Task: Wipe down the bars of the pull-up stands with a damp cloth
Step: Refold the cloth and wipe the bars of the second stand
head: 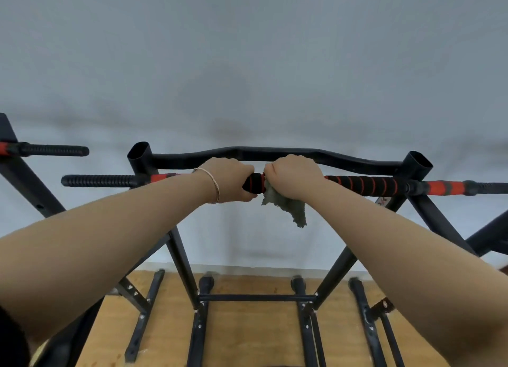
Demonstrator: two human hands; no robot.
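The black bar padded in red-striped foam (365,185) looks soft and matt; its ribbed black rubber sleeve at nine o'clock (99,180) is dull. The grey-green cloth (288,207) is rough and frayed, the black tubular metal frame (180,254) smoothly painted.

No legible text, number or brand anywhere in view. One candidate only: a small pale sticker (382,200) with red marks, on the right upright (341,273) of the pull-up stand, just below the padded bar (362,185). It is partly hidden, and the marks are too blurred and small to read as letters or figures. The red and black bands on the bar's grips are plain pattern, not lettering.
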